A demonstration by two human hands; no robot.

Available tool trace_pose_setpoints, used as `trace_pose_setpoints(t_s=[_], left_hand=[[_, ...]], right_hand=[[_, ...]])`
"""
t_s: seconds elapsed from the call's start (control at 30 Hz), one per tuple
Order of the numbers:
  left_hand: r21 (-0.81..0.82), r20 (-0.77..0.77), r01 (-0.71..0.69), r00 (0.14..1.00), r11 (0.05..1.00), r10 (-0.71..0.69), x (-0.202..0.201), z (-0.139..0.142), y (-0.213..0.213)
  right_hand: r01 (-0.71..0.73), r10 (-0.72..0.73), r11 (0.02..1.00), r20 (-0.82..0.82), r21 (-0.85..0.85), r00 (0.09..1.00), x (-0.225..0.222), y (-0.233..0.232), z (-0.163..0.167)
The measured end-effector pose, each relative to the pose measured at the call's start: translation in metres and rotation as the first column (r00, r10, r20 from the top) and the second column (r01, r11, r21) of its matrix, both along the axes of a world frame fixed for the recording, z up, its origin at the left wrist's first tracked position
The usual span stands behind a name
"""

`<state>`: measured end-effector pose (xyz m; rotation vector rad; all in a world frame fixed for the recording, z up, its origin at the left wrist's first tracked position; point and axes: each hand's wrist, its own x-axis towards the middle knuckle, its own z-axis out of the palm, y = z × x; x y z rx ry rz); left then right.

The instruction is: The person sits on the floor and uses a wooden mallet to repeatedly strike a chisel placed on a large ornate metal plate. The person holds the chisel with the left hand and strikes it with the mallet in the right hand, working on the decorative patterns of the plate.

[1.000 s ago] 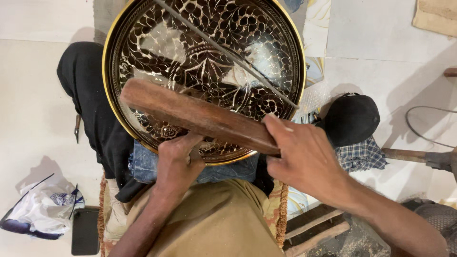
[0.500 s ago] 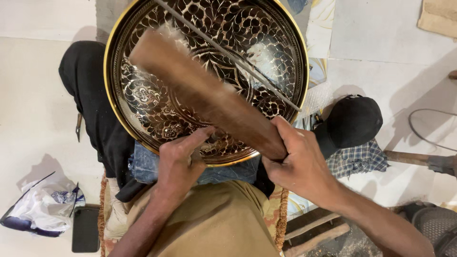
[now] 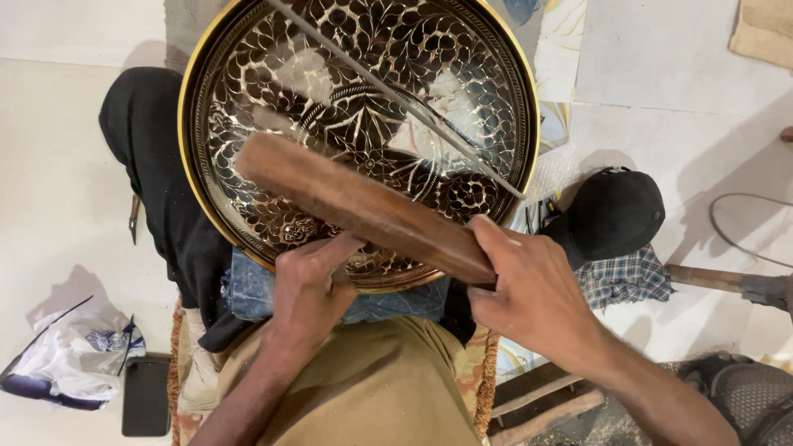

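Note:
A large round metal tray (image 3: 496,66) with dark floral engraving and a gold rim rests on my lap. My right hand (image 3: 529,297) grips one end of a long brown wooden mallet (image 3: 363,206) that lies diagonally over the tray's lower half. My left hand (image 3: 310,285) is closed at the tray's near rim, fingers pinched as if around a small tool hidden inside the fist. A thin metal rod (image 3: 396,91) lies across the tray from the top to the right rim.
A black cap (image 3: 615,215) sits on checked cloth (image 3: 628,277) to the right. A wooden handle (image 3: 710,279) lies further right. A dark phone (image 3: 146,396) and a plastic bag (image 3: 66,363) lie at left. Black cloth (image 3: 149,157) drapes beside the tray.
The mallet swung up toward the tray's upper left, then came back down to a lower, flatter angle. My left hand stayed at the near rim.

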<state>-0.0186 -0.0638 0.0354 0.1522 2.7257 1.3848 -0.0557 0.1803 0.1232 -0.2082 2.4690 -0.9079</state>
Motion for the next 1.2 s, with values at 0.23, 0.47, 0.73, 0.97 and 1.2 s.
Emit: trace_pose_setpoints(t_s=[0.23,0.47,0.73,0.97,1.2], left_hand=[[0.050,-0.064,0.025,0.998,0.998,-0.021,-0.005,-0.001,-0.002],[0.045,0.013,0.022,1.000,0.999,-0.022,-0.009,-0.004,-0.004],[0.098,-0.086,-0.006,0.996,0.995,0.015,-0.008,-0.012,-0.006],[0.087,-0.028,-0.025,0.999,0.996,0.027,-0.006,-0.006,-0.006],[0.402,-0.056,-0.131,0.984,0.906,0.167,-0.015,0.006,-0.007]], right_hand=[[-0.067,0.078,0.995,-0.153,0.080,0.985,0.003,0.002,-0.008],[-0.043,0.044,0.995,-0.006,0.094,0.999,-0.002,0.000,-0.006],[-0.096,0.098,0.995,-0.066,0.037,0.993,-0.017,-0.011,0.004],[0.114,-0.117,0.992,-0.059,-0.045,0.991,-0.019,-0.020,0.009],[0.162,-0.169,0.977,-0.041,-0.137,0.985,0.011,-0.015,-0.028]])
